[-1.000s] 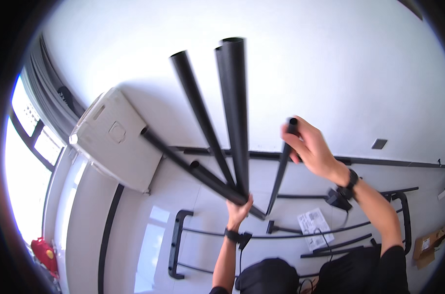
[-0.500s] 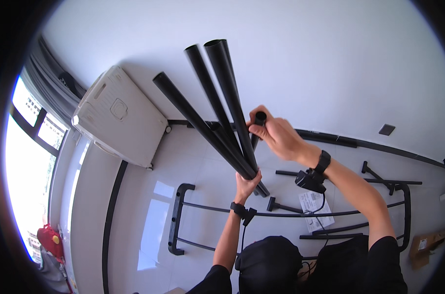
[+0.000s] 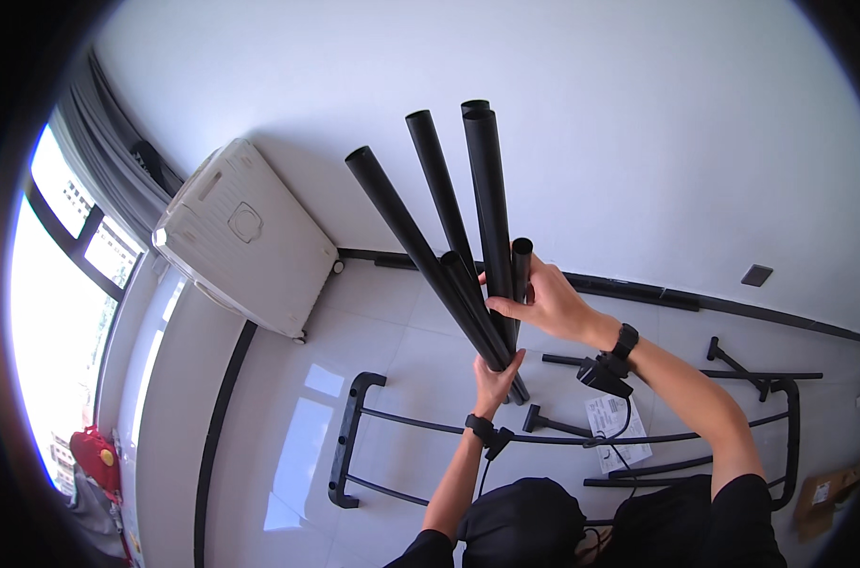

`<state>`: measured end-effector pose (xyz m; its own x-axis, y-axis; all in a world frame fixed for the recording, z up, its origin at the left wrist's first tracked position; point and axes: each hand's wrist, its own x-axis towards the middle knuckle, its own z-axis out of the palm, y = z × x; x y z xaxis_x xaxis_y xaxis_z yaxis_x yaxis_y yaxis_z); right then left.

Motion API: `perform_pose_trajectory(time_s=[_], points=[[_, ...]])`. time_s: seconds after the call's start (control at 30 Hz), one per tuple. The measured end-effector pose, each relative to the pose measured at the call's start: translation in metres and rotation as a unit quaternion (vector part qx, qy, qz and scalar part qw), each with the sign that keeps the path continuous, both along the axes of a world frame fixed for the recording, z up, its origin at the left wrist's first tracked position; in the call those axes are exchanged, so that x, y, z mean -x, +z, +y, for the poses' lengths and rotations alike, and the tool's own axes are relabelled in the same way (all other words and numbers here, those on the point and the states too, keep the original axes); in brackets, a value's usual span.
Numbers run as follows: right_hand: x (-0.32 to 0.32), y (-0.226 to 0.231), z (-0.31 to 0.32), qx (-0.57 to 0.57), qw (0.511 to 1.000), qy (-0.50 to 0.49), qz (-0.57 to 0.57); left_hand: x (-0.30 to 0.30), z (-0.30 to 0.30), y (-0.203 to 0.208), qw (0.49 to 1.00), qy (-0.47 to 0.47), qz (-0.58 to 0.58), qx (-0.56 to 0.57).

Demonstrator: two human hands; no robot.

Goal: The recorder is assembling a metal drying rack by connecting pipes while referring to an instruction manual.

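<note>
Several black round tubes of different lengths stand in a loose bundle before me, their upper ends fanned out toward the wall. My left hand is closed round the bundle near its bottom, where the tubes come together. Higher up on the right side, my right hand is closed against the bundle, with the thumb across the front and the other fingers partly hidden behind. A short tube rises beside that hand, its open end upward. Another short tube sits at the left of the bundle.
On the tiled floor below lies a black tubular frame with long rails. Around it are a T-shaped black piece, a printed sheet and loose bars. A white suitcase leans at the wall; a cardboard box lies far right.
My right hand has slid down from the short tube's top end and now grips lower against the bundle. The tubes stand more upright and have shifted right in view.
</note>
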<state>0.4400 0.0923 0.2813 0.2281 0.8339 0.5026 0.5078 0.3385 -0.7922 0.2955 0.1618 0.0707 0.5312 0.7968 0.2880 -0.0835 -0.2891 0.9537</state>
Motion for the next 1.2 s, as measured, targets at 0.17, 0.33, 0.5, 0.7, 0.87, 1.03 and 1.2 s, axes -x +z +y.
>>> perform_pose_trajectory(time_s=[0.17,0.33,0.5,0.7,0.87,1.03,1.2], points=[[-0.023,-0.008,0.0,0.023,0.997,0.02,0.068,0.006,0.003,-0.008,0.994,-0.01,-0.008,0.111],[-0.053,0.017,-0.023,-0.068,0.991,-0.012,0.111,0.009,0.024,-0.007,0.996,0.019,-0.05,0.069],[-0.093,0.085,-0.073,-0.115,0.991,-0.069,-0.002,0.017,0.046,0.0,0.989,0.137,0.055,-0.007],[-0.122,0.094,-0.116,0.237,0.948,-0.146,-0.156,0.0,0.04,-0.019,0.986,0.125,0.107,-0.025],[-0.145,0.011,-0.139,0.39,0.902,-0.055,-0.175,-0.016,0.017,-0.071,0.972,0.166,0.152,-0.068],[-0.154,-0.105,-0.205,0.44,0.832,-0.114,-0.318,-0.015,0.008,-0.061,0.968,0.147,0.2,-0.045],[-0.136,-0.199,-0.219,0.39,0.855,-0.119,-0.321,0.023,0.041,-0.091,0.956,0.197,0.188,-0.112]])
